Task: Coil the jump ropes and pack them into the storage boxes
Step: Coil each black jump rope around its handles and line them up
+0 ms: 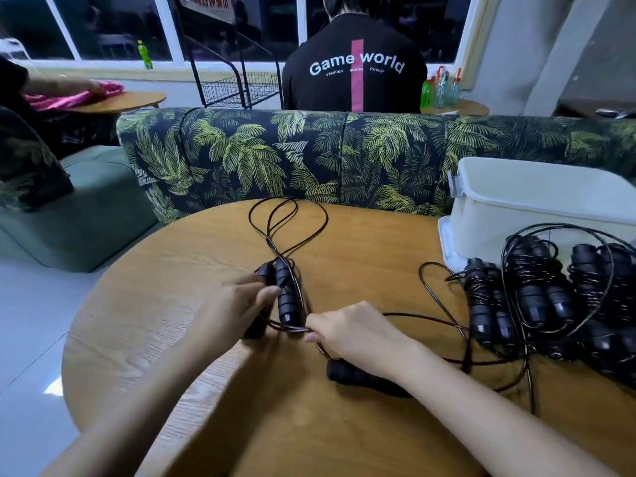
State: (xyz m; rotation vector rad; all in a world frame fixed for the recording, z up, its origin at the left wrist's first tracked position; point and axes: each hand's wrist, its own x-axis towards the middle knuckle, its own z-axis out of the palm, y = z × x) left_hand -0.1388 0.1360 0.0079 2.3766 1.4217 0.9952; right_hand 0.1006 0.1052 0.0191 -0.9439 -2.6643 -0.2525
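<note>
Jump rope handles [285, 292] gripped by left hand [237, 306]; right hand [349, 330] pinches cord [296, 328]; shirt [309, 92] reads "Game world".

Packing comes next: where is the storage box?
In the head view, the white storage box sits far right on the table, just behind the coiled jump ropes.

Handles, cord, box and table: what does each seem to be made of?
The handles look matte black and ridged, probably rubber or foam grip. The cord is thin, glossy black and holds springy loops, so it is likely plastic-coated; a wire core can't be told. The box is smooth off-white moulded plastic with a rounded rim. The table shows satin wood grain; solid or veneer is unclear.
</note>
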